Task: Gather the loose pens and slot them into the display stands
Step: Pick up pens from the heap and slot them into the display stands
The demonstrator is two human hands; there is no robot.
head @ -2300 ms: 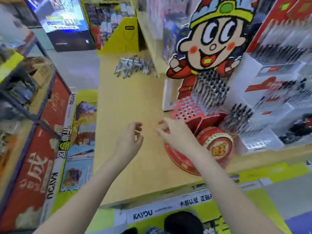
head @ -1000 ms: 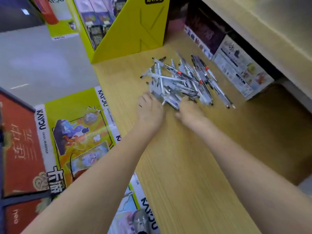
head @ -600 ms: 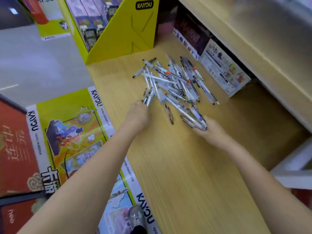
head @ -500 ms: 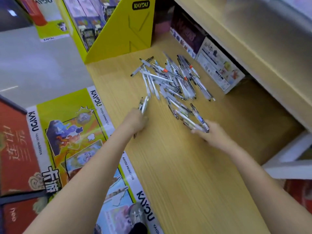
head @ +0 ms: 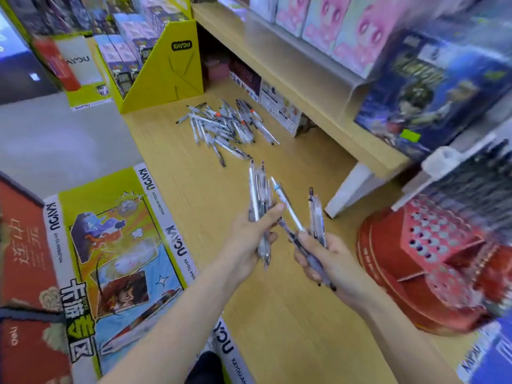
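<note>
Left hand [head: 250,234] grips bunch of pens [head: 259,195], tips upward. Right hand [head: 329,259] just beside it, gripping more pens [head: 315,214], fanned. Pile [head: 224,127] on shelf [head: 291,328], well beyond both hands. Red stand [head: 432,253] right of right hand.

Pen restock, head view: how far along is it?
Done: a first pickup only; no slotting is shown here. In hand: the left hand grips a few pens, the right hand grips a few more, both held above the wooden counter. Left: most of the loose pen pile lies further back on the counter, and the red perforated display stand on the right shows empty holes.
</note>
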